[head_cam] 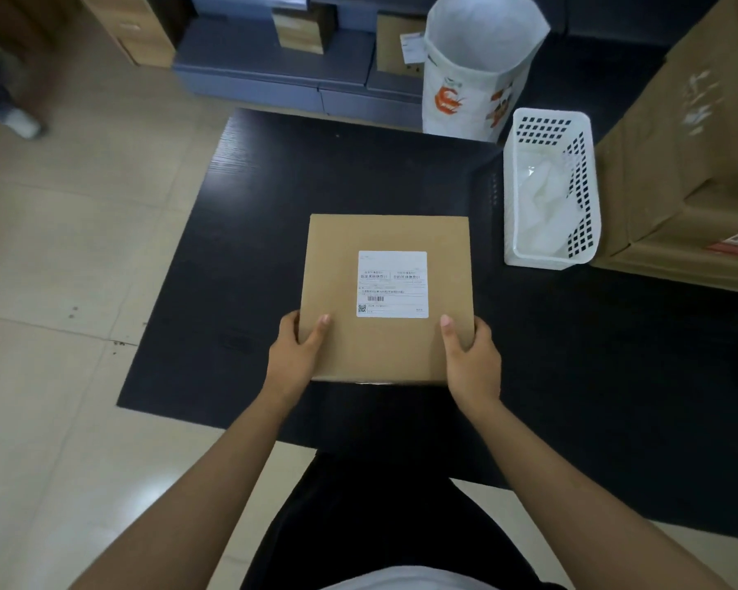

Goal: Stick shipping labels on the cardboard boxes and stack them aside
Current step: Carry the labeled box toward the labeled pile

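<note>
- Left hand and right hand grip the box by its near corners, thumbs on top, likely for lifting.
- Label sits centred; basket at two o'clock.

Box on table, basket to its right

The flat brown cardboard box lies on the dark wooden table, a white paper shipping label on top; the white perforated plastic basket stands right, behind.

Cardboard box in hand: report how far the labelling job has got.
Done: a white label sits flat on the box. In hand: left hand and right hand grip its near corners over the dark table. Left: stacking it aside.
</note>
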